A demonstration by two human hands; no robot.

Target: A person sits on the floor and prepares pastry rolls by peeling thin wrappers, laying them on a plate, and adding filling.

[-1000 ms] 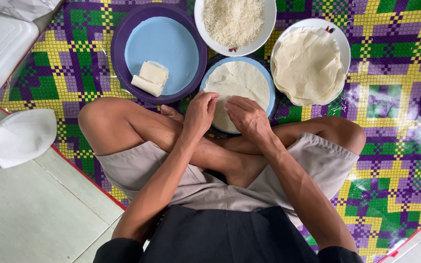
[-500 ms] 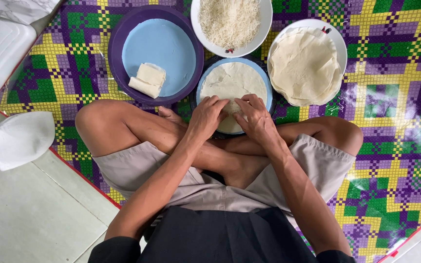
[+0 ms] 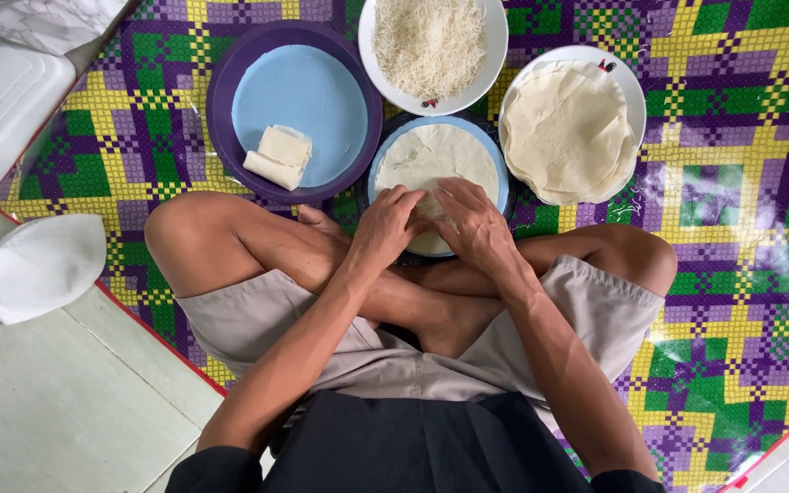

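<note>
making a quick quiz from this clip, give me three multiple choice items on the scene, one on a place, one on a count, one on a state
1. Where does the bowl of thin white noodles stand?
A. beyond the blue plate with the single wrapper
B. on the tiled floor
C. on the person's lap

2. How many finished rolls lie on the purple-rimmed plate?
A. none
B. two
C. five

3. What are the left hand and right hand doing?
A. hanging at the sides
B. each lifting a bowl
C. both pressing on the near edge of the wrapper on the blue plate

Answers: 1 A, the bowl sits on the mat just past that plate. 2 B, two pale rolls lie side by side. 3 C, the fingers of both hands rest on the wrapper's near part.
</note>
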